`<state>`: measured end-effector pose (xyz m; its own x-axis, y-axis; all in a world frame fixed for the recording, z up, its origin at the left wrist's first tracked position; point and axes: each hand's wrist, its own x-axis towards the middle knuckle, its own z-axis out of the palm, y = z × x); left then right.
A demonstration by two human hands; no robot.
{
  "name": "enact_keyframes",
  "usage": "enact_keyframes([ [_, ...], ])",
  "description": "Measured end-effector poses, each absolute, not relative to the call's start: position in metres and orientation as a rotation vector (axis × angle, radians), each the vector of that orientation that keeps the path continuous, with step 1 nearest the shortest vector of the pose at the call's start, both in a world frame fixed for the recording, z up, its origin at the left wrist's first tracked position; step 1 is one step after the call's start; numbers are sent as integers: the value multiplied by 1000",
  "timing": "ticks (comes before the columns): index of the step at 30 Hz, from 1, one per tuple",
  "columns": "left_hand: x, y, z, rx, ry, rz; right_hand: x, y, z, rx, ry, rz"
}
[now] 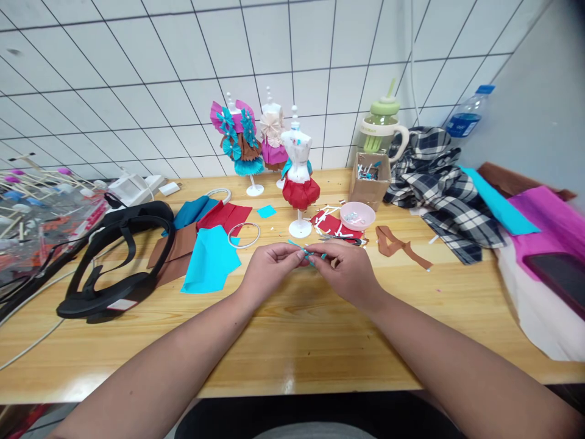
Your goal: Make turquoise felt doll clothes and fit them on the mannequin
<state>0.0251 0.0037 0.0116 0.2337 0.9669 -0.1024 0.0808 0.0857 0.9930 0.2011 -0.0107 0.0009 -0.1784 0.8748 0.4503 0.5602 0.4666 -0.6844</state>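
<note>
Between my two hands is a small strip of turquoise crepe paper (307, 251), mostly covered by the fingers. My left hand (272, 263) pinches its left end, and my right hand (347, 268) pinches it from the right. Just behind them stands a white mini mannequin (299, 158) in a puffed red paper skirt (300, 194). Scissors (342, 239) lie beyond my right hand, beside red paper (331, 224) strewn with white scraps. A pink dish (358, 216) with small bits sits near them. Left of my hands are a turquoise sheet (211, 261) and a white ring (244, 235).
Two dressed mannequins (240, 137) stand at the tiled wall. A black headset (119, 262) and folded brown paper (176, 250) lie left. To the right are a brown strip (400, 246), a small box (369, 183), a green-lidded jug (382, 128), plaid cloth (439, 177) and a phone (560, 277).
</note>
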Motion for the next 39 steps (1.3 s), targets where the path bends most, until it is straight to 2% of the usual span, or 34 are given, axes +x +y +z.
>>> enact_keyframes([
  [20, 22, 9, 7, 1235, 1137, 972, 200, -17, 1, -1153, -1996, 292],
  [29, 19, 8, 7, 1121, 993, 932, 201, -15, 1, -1181, -1981, 318],
  [39, 23, 6, 14, 1315, 1146, 924, 200, -16, 2, -1175, -1939, 371],
])
